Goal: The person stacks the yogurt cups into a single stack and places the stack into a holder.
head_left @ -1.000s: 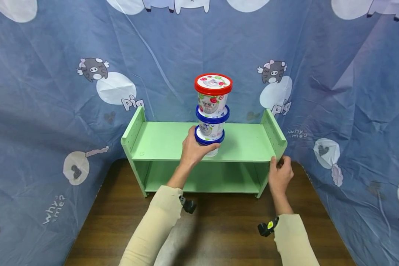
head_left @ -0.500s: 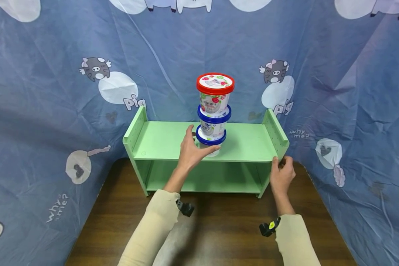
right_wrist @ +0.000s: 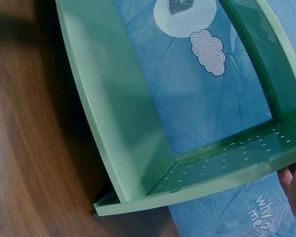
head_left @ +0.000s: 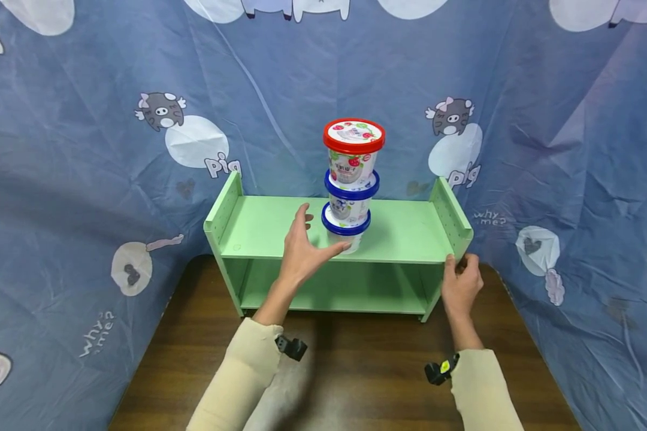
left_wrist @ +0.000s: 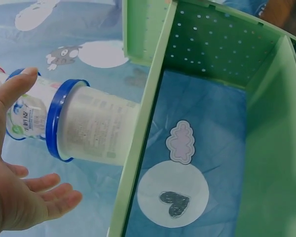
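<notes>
Three white lidded tubs stand stacked on the top board of a green shelf [head_left: 404,230]. The top tub [head_left: 353,143] has a red lid with strawberry pictures; the middle tub [head_left: 350,206] and the bottom tub [head_left: 346,230] have blue lids. My left hand [head_left: 303,254] is spread beside the bottom tub, thumb in front of it. In the left wrist view a gap shows between the fingers and that bottom tub [left_wrist: 96,126]. My right hand [head_left: 462,286] grips the front edge of the shelf's right side panel, thumb in front; its other fingers are partly hidden.
The shelf has raised perforated side panels, a lower board [head_left: 329,293] and an open back. It stands on a brown wooden table [head_left: 366,371]. A blue cartoon-print cloth [head_left: 280,90] hangs close behind and at both sides.
My left hand has released the bottom tub and drawn back to the left, fingers spread. The stack stays standing on the shelf, and my right hand keeps its grip on the side panel.
</notes>
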Motion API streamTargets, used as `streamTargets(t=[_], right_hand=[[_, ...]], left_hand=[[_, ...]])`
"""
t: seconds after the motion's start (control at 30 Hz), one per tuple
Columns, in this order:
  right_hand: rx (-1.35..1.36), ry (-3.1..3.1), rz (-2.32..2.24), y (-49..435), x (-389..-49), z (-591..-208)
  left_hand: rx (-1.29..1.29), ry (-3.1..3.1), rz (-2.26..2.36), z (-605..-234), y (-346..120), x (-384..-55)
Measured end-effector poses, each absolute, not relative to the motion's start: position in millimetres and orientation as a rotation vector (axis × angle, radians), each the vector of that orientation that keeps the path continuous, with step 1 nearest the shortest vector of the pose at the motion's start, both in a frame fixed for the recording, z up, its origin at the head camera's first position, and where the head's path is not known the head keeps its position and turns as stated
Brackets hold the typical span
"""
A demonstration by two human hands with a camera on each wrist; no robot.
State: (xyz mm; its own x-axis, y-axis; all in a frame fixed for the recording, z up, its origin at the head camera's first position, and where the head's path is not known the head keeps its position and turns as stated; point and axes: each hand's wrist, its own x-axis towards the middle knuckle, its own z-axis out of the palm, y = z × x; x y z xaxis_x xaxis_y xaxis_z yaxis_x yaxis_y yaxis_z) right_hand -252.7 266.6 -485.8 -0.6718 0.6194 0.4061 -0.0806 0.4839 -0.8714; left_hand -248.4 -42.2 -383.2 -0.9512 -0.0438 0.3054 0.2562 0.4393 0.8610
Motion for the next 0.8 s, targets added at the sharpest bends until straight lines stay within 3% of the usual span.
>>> streamTargets(t=[0.8], right_hand=[[-0.432,-2.135,1.306,275,-240,-479]], left_hand=[[-0.266,-2.38,-1.41,-406,-74,-218]])
